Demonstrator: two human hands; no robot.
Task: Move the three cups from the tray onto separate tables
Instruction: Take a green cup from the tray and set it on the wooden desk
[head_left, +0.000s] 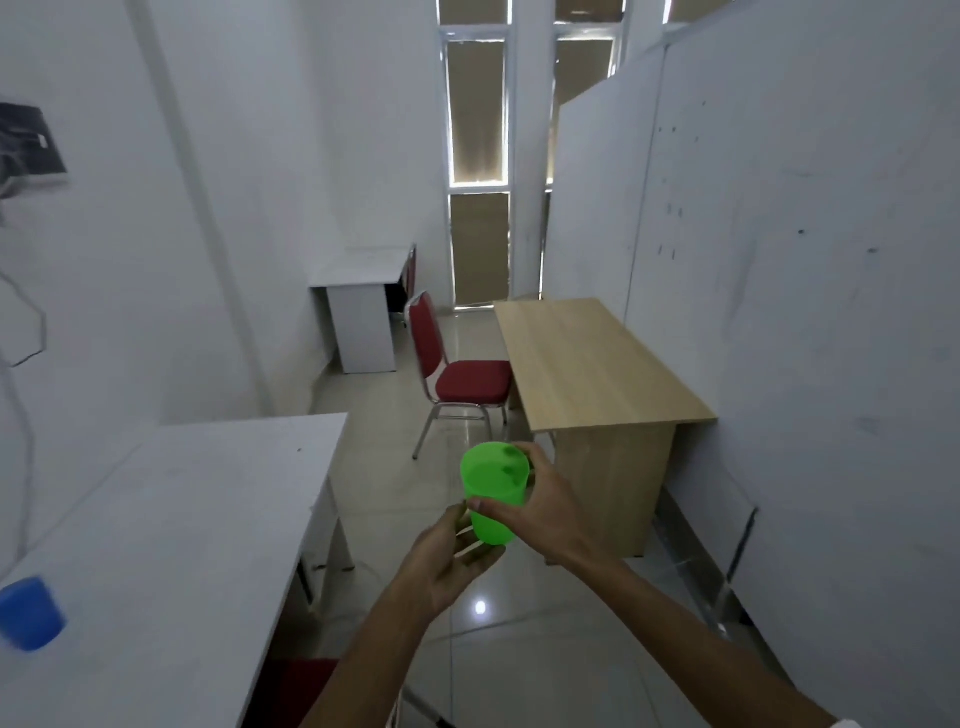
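Green cup (494, 491) gripped by right hand (550, 506), left hand (452, 556) beneath.

Translucent plastic green cup (493, 491), glossy floor (467, 639)

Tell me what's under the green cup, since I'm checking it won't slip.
The left hand is cupped just below the green cup, fingers near its base. The right hand grips its side. Whether the palm touches the base is hidden by the cup.
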